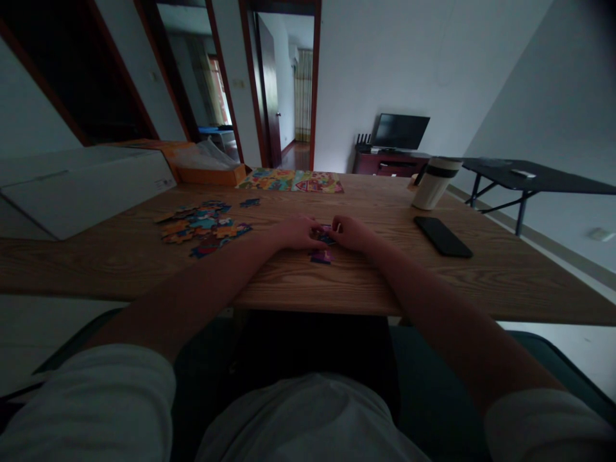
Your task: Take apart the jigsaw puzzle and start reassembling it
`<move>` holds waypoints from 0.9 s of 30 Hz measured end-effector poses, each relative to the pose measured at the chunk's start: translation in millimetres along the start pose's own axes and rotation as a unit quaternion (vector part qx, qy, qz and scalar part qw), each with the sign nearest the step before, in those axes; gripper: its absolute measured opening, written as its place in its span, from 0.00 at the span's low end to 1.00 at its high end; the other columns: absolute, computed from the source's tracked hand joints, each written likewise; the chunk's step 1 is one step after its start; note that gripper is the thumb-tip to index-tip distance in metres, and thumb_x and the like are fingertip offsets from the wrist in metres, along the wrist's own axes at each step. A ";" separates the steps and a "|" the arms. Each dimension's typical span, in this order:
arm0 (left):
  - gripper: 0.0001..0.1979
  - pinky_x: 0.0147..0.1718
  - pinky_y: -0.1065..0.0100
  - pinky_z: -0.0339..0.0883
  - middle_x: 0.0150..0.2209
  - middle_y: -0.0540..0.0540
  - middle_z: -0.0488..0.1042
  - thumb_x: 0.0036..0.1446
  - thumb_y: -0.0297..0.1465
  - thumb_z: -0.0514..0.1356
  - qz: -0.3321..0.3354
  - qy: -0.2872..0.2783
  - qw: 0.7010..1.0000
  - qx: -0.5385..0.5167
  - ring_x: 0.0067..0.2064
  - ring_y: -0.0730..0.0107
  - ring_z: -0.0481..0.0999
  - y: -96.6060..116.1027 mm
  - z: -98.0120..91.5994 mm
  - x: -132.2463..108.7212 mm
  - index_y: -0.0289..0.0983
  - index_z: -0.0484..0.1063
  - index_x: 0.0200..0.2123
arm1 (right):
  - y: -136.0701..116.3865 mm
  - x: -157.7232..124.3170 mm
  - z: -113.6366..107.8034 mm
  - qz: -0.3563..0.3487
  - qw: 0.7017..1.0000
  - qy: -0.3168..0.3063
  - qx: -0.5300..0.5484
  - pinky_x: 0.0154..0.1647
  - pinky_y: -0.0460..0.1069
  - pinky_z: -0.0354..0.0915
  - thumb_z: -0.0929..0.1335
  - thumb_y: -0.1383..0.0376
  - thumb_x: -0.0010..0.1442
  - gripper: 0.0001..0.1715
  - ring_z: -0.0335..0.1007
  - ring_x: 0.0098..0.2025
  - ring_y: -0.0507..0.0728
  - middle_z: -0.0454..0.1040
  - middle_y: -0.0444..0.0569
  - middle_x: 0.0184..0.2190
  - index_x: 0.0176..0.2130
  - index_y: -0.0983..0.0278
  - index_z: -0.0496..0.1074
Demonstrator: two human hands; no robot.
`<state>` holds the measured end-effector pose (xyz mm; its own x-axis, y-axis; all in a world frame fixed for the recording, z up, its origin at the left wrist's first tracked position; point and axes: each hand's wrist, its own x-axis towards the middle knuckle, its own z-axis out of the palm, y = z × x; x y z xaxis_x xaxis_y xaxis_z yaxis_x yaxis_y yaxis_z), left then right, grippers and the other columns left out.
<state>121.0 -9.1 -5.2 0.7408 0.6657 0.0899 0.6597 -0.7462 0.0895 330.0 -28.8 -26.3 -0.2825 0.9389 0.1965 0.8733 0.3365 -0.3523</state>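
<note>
Both hands meet over a few purple and dark jigsaw puzzle pieces (pixel 326 237) on the wooden table. My left hand (pixel 301 233) comes in from the left, its fingers bent and closed on the left edge of these pieces. From the other side, my right hand (pixel 352 233) pinches the right edge with thumb and fingertips. The fingers partly hide the pieces, so how they fit together cannot be made out. Closer to me lies a pink-purple puzzle piece (pixel 320 256), just below my hands. A loose pile of puzzle pieces (pixel 202 221), orange, blue and red, spreads out left of my left forearm.
A colourful picture sheet (pixel 293 181) lies at the table's far edge, beside an orange box (pixel 212 174) with clear plastic in it. A white box (pixel 86 186) stands at left. On the right are a black phone (pixel 441 236) and a white tumbler (pixel 436 185).
</note>
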 end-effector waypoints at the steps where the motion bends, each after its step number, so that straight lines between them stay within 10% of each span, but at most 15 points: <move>1: 0.27 0.44 0.62 0.66 0.44 0.42 0.78 0.59 0.52 0.61 0.001 -0.008 1.000 -0.010 0.44 0.57 0.76 -0.8 -1.3 -0.5 0.40 0.80 0.52 | 0.0 -0.5 -1.6 -0.001 1.000 -0.007 0.006 0.29 0.48 0.58 0.66 0.50 0.68 0.19 0.74 0.33 0.58 0.81 0.55 0.37 0.41 0.62 0.75; 27: 0.23 0.40 0.66 0.64 0.44 0.43 0.77 0.60 0.45 0.63 -0.001 -0.011 0.999 -0.039 0.40 0.65 0.73 -11.4 -6.4 -5.9 0.38 0.79 0.52 | 10.6 -5.9 -21.4 -0.046 0.993 -0.099 0.053 0.32 0.47 0.61 0.72 0.57 0.62 0.20 0.70 0.30 0.53 0.81 0.46 0.35 0.52 0.58 0.82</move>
<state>108.3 -4.5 -0.4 0.7426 0.6664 0.0674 0.6502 -0.7413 0.1665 349.4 -32.3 -11.6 -0.4409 0.8961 0.0516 0.7966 0.4171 -0.4375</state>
